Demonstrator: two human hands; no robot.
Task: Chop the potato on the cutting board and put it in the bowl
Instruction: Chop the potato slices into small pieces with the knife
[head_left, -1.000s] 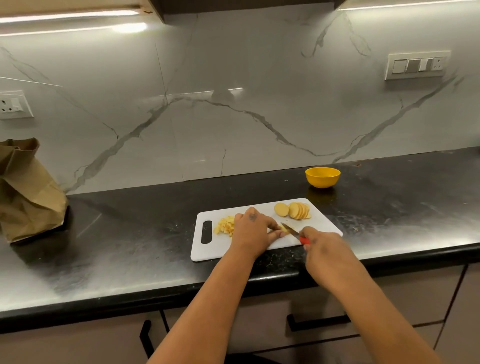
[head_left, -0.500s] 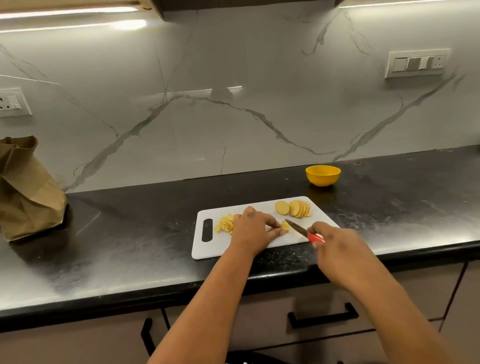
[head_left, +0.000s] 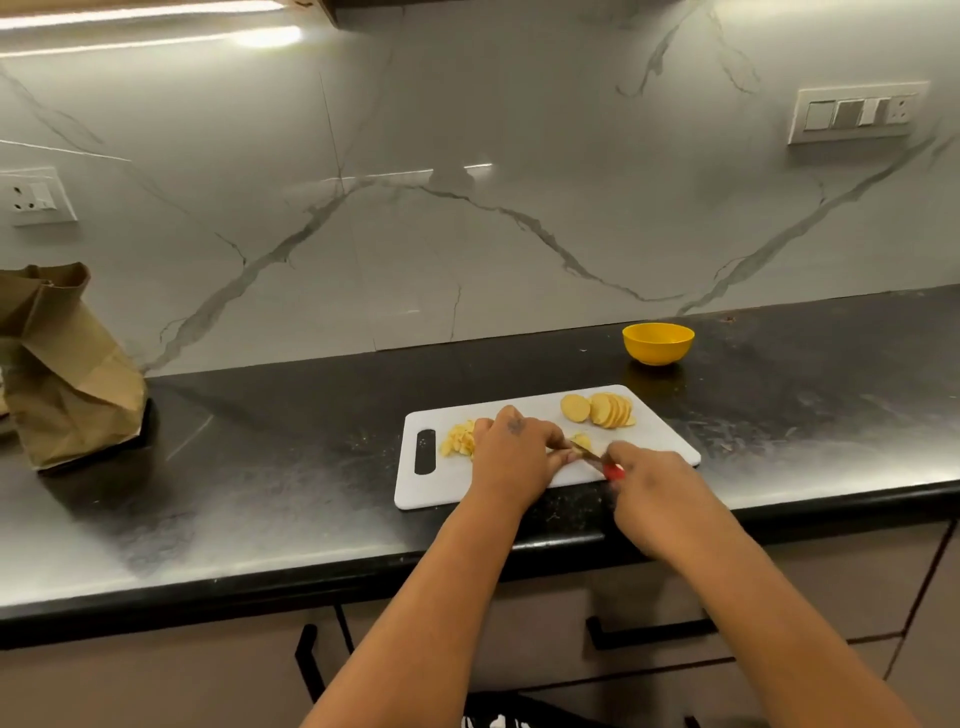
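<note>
Right hand (head_left: 657, 480) grips red-handled knife (head_left: 597, 460); left hand (head_left: 514, 449) pins a potato piece (head_left: 582, 441) under curled fingers on white plastic cutting board (head_left: 660, 436). Chopped pile (head_left: 460, 439) left, round slices (head_left: 602, 409) uncut behind. Yellow bowl (head_left: 658, 343) well apart, apparently unfilled. Roughly midway, I judge.

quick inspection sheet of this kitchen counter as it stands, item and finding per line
surface: black countertop, dusty pale smears, holds everything
job's things: white cutting board near the front edge; round potato slices fanned at its far right; chopped potato pile at its left; yellow bowl behind the board, looks empty
clutter: crumpled brown paper bag at far left
grippers: left hand holds down a potato piece; right hand grips a red-handled knife, blade at that piece
cables: nothing seen
surroundings: marble backsplash, wall sockets left and right, drawers below
</note>
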